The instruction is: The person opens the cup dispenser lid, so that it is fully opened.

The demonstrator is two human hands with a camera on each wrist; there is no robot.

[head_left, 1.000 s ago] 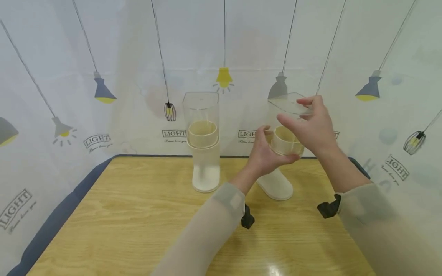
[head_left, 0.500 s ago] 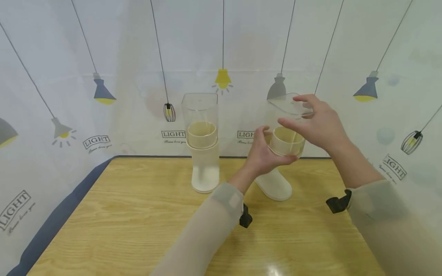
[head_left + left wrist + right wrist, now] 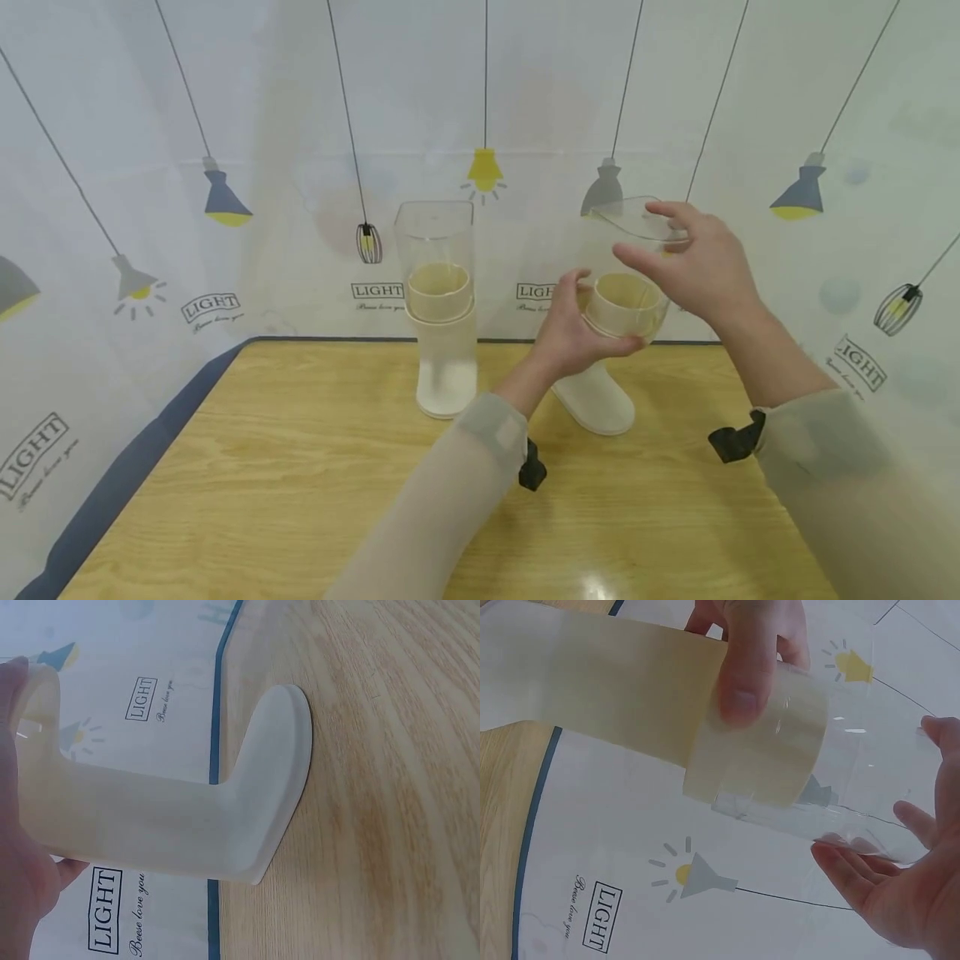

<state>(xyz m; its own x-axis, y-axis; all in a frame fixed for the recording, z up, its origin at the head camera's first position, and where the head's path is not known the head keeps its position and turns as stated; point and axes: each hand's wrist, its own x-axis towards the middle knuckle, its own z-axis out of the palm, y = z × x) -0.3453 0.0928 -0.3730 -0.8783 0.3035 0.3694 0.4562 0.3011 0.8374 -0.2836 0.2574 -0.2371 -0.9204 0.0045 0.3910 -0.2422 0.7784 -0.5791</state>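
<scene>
My left hand point(image 3: 577, 329) grips the collar of a cream, boot-shaped stand point(image 3: 150, 817), whose foot rests on the table. In the right wrist view my left thumb point(image 3: 742, 705) presses on the cream collar point(image 3: 787, 757) where the clear tube point(image 3: 870, 780) overlaps it. The tube leans a little to the right in the head view. My right hand point(image 3: 697, 262) holds the tube's upper part, thumb on the near side and fingers curved round it. A second cream stand point(image 3: 447, 367), with a clear tube point(image 3: 437, 233) seated on it, stands upright to the left.
The wooden table point(image 3: 300, 467) has a dark blue edge point(image 3: 142, 450). Behind it hangs a white curtain point(image 3: 285, 167) printed with lamps and lettering. Black wrist mounts point(image 3: 737, 437) sit at both cuffs.
My right forearm has swung slightly outward to the right. The tube's rim has turned and shifted a little right with the right hand. My left hand keeps its hold on the stand.
</scene>
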